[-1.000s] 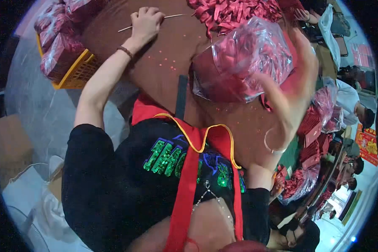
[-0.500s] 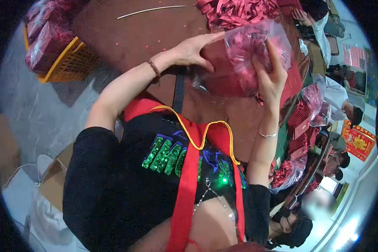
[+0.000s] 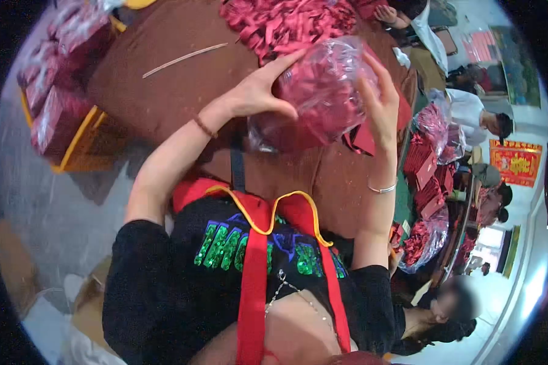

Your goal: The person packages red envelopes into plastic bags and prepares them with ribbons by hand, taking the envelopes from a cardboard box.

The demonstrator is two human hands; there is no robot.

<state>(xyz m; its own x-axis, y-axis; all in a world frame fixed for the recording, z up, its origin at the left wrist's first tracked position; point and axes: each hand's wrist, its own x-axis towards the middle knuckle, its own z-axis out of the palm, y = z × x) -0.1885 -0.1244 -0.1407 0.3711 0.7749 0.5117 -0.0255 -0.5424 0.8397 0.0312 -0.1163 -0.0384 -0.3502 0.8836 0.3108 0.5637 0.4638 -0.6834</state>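
Observation:
A clear plastic bag (image 3: 323,91) packed with red ribbon-like pieces is held above the brown table between both my hands. On its left side rests my left hand (image 3: 265,88), the thumb in front and the fingers reaching behind the bag. My right hand (image 3: 380,100) grips the right side, its fingers pressed to the plastic. A loose fold of film hangs at the bag's lower left. Just beyond the bag lies a pile of red ribbons (image 3: 292,24). Below my right hand, red pieces (image 3: 360,139) show near the bag's lower right.
A thin pale stick (image 3: 184,60) lies on the brown table (image 3: 158,100). At the left, a yellow crate (image 3: 79,143) holds wrapped red bundles (image 3: 61,118). Stacked red packets (image 3: 423,164) and bagged ribbons (image 3: 429,243) line the right side, where several people sit or stand.
The view has shifted, so the table and crate appear lower and further left. The bag looks rounder, with the film drawn closer round the red pieces. Both hands stay on it.

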